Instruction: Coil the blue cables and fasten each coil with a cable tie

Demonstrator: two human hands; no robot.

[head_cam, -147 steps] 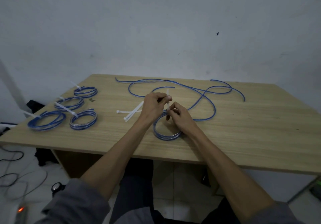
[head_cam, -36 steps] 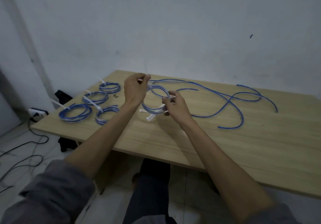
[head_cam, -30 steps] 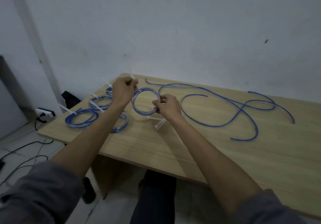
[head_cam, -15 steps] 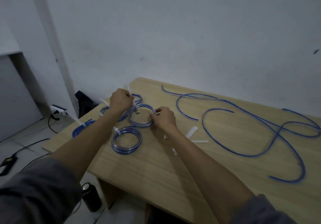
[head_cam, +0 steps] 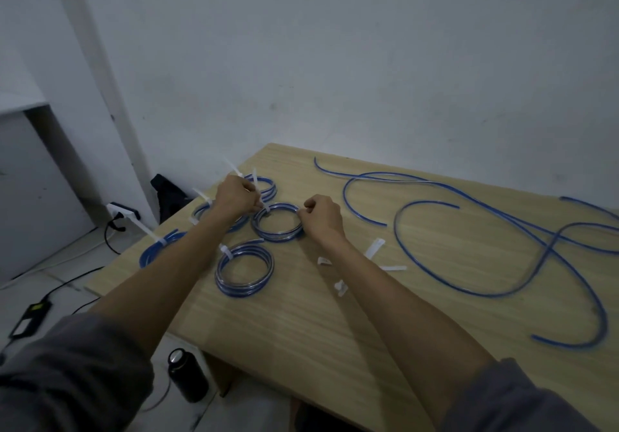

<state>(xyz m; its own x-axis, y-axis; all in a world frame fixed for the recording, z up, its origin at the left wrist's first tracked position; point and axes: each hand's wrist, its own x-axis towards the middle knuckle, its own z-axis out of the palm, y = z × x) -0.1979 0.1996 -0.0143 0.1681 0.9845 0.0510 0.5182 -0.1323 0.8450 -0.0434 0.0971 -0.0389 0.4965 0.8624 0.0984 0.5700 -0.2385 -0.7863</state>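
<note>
A freshly tied blue coil (head_cam: 277, 227) lies on the wooden table (head_cam: 335, 324) among the other tied coils. My left hand (head_cam: 234, 198) pinches the white cable tie (head_cam: 258, 193) on the coil's far left edge. My right hand (head_cam: 321, 215) grips the coil's right edge. Another tied coil (head_cam: 244, 275) lies just in front. More tied coils sit behind my left hand (head_cam: 264, 185) and at the table's left edge (head_cam: 157, 250). Long loose blue cables (head_cam: 485, 230) sprawl over the right half.
Several loose white cable ties (head_cam: 373, 249) lie by my right forearm. A black bottle (head_cam: 187, 379) stands on the floor under the table's left corner. A power strip (head_cam: 122, 211) and dark cords lie on the floor at left. A white wall rises behind.
Both hands carried the new coil leftward from the table's middle and set it down among the tied coils. My view swung left with it.
</note>
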